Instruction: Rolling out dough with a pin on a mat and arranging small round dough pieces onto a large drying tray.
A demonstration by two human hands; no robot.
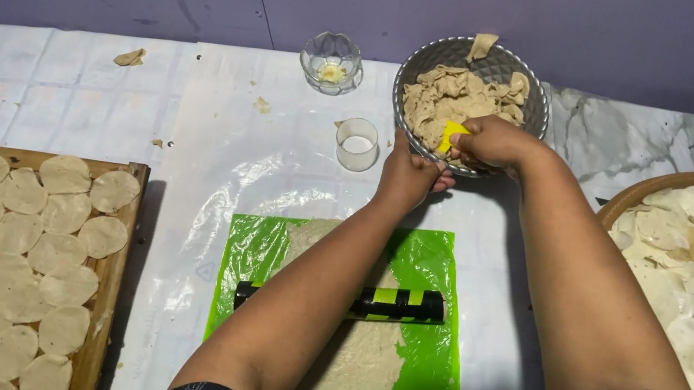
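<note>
My right hand (pixel 490 142) reaches into a grey metal bowl (pixel 535 99) full of dough scraps (pixel 451 98) and grips a small yellow scraper (pixel 452 134). My left hand (pixel 407 176) rests against the bowl's near rim, its fingers curled on the edge. Nearer to me a green plastic sheet (pixel 429 355) carries a rolled-out sheet of dough (pixel 356 373). A black and green rolling pin (pixel 400 305) lies across it, partly hidden by my left forearm.
A wooden tray (pixel 114 281) of round dough discs (pixel 11 268) stands at the left. A round basket (pixel 638 194) of more discs is at the right. A small glass bowl (pixel 331 63) and a round clear cutter (pixel 357 144) sit behind the sheet. A dough scrap (pixel 129 57) lies far left.
</note>
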